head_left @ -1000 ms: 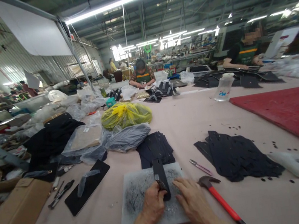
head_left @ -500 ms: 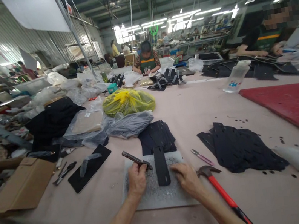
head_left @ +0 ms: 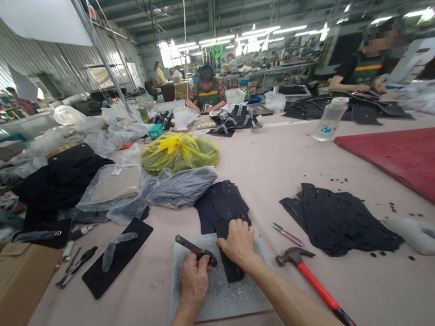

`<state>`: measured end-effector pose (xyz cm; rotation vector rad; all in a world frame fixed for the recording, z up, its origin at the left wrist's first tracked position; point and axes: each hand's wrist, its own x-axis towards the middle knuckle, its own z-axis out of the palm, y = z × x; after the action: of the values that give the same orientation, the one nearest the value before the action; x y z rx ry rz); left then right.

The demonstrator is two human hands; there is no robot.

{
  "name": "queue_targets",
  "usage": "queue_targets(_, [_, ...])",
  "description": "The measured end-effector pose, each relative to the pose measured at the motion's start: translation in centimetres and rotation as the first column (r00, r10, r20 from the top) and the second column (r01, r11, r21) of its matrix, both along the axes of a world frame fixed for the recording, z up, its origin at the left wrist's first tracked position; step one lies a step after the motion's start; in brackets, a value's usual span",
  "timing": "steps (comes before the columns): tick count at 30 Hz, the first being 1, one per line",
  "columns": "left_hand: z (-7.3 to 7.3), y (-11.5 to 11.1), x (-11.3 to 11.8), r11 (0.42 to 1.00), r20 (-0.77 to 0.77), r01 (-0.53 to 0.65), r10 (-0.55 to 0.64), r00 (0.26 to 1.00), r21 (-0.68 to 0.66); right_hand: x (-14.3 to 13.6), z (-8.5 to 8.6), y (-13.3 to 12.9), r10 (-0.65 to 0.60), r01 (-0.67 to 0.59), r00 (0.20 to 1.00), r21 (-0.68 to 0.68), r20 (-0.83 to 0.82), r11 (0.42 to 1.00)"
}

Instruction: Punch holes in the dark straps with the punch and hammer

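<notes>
My left hand (head_left: pixel 195 280) is closed around a dark metal punch (head_left: pixel 195 249), which slants above the grey board (head_left: pixel 182 302). Beside it, a black strip (head_left: pixel 231 266) lies lengthwise on the board. Over the strip's upper part is my right hand (head_left: pixel 239 243), thumb at its left edge and fingers curled across it; they hide some of the strip. Just behind the board rests a stack of dark pieces (head_left: pixel 217 199). A claw hammer (head_left: pixel 314 280) with a red handle lies right of my right forearm.
Purple thread snips (head_left: pixel 288 233) and a pile of dark pieces (head_left: pixel 335 221) lie to the right, with small black discs around. A black panel (head_left: pixel 122 257), pliers (head_left: pixel 76 267) and a cardboard box (head_left: pixel 16 285) are at left. A yellow bag (head_left: pixel 178 153) stands behind. Two co-workers sit across the table.
My right hand has moved from beside the strip up and left onto its upper part. My left hand still holds the punch left of the strip. The whole view has shifted slightly.
</notes>
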<state>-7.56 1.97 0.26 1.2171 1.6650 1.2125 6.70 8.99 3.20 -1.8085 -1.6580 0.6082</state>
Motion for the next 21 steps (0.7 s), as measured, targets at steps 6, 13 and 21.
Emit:
queue_targets(6, [-0.1,0.2,-0.3,1.000,-0.055,0.003,-0.005,0.998,-0.029,5.0,0.4,-0.3,0.019,-0.023,0.902,-0.004,-0.432,1.000])
queue_targets(13, [0.2,0.3,-0.5,0.997,-0.088,-0.008,0.001,0.996,-0.080,15.1,5.5,0.5,0.088,0.027,0.327,0.102,-0.941,0.994])
queue_targets(21, [0.5,0.6,-0.8,0.991,-0.179,-0.036,0.012,0.984,-0.131,17.6,8.6,-3.0,0.369,0.279,-0.131,0.323,-0.920,0.904])
